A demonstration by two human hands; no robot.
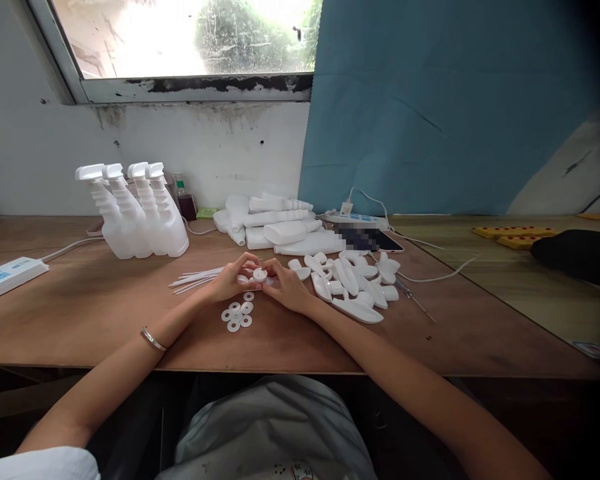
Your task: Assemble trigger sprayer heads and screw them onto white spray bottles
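- Cap (pixel 260 275), one: round, white, glossy, showing a raised centre; sitting between the fingertips above the front-middle of the table (pixel 105 320).
- Left hand (pixel 227 281): curling its finger and thumb round the cap's left side, closing on its edge; a second pale piece is showing beneath the fingers, too hidden to name.
- Right hand (pixel 291 289): pinching the same cap from the other side.
- Standing bottles (pixel 139 227), four: forming a tight row at left, each bearing a white top; these are looking finished, as a judgement.
- Lying bottles (pixel 283 230), a pile: resting on their sides behind the hands, ribbed necks showing, no tops seen on them.
- Spray heads (pixel 347 277), a heap: lying loose to the right of the hands, off any bottle.
- White rings (pixel 234 327), a small cluster: lying flat just in front of the hands, some overlapping.
- Thin tubes (pixel 193 281), a loose bunch: lying beside the left hand, not fitted to anything visible.
- Cap, fit: whether it is joining to another part is hidden by fingers; cannot tell.
- Screwdriver (pixel 416 301), one: lying beyond the heap, untouched.
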